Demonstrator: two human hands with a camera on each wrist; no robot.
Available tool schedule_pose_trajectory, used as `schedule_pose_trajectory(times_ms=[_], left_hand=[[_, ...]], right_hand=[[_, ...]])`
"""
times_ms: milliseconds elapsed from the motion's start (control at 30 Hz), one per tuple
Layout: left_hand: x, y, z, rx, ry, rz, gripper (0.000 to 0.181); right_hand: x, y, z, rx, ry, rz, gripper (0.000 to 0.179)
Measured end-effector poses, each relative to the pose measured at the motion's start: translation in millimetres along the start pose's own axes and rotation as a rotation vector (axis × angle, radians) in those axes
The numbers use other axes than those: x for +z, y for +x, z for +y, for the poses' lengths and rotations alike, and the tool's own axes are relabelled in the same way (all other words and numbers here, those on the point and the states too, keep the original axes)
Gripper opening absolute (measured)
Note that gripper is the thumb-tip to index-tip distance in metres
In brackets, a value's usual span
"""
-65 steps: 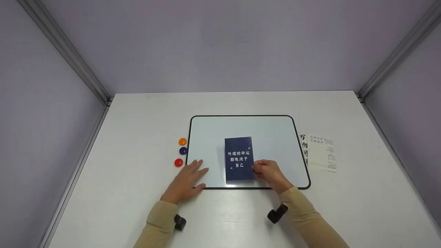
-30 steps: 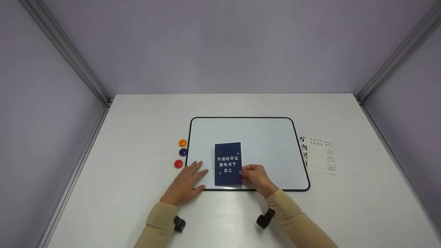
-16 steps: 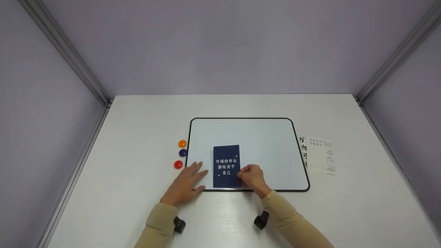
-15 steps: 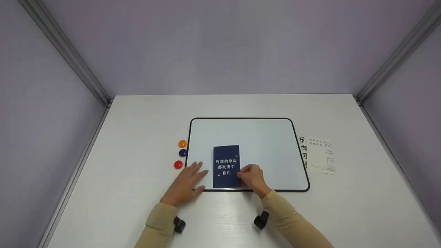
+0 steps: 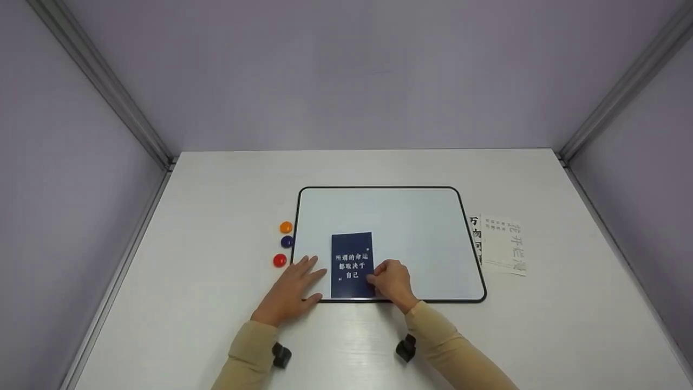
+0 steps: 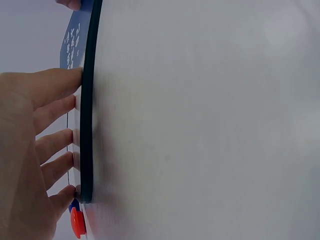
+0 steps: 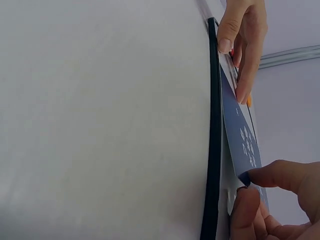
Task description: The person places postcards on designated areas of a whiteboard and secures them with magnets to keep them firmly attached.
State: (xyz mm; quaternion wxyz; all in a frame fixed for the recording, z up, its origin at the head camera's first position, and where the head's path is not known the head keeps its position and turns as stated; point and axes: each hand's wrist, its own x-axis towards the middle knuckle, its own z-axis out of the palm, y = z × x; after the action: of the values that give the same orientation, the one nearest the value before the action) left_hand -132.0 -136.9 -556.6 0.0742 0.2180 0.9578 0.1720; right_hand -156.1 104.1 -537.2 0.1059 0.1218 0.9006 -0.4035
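Observation:
A dark blue card (image 5: 352,249) with white Chinese characters lies over the lower left part of a whiteboard (image 5: 417,227) with a black frame. My right hand (image 5: 393,283) pinches the card's right edge between thumb and fingertips; the right wrist view shows the card (image 7: 235,125) bent a little at that pinch. Spread out on the board's lower left corner, my left hand (image 5: 289,287) rests with straight fingers, left of the card. In the left wrist view its fingertips lie just past the black frame (image 6: 88,115).
Beside the board's left edge sit an orange magnet (image 5: 286,227), a dark blue magnet (image 5: 287,242) and a red magnet (image 5: 280,260). White sheets with Chinese writing (image 5: 503,246) lie at the right, partly by the frame. Walls stand behind and at both sides of the white table (image 5: 227,189).
My right hand has carried the blue card leftward and toward the board's near edge, slowing over the last second. The left hand has stayed in place.

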Motion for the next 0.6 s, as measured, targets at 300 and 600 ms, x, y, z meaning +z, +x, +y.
schedule_pose_trajectory(times_ms=[300, 600], left_hand=[[-0.5, -0.2, 0.5, -0.008, -0.017, -0.006, 0.055], [-2.7, -1.7, 1.5, 0.009, -0.026, 0.007, 0.053]], right_hand=[[2.5, -3.4, -0.3, -0.051, -0.08, 0.038, 0.02], [3.8, -4.3, 2.1, -0.132, -0.122, 0.076, 0.027]])
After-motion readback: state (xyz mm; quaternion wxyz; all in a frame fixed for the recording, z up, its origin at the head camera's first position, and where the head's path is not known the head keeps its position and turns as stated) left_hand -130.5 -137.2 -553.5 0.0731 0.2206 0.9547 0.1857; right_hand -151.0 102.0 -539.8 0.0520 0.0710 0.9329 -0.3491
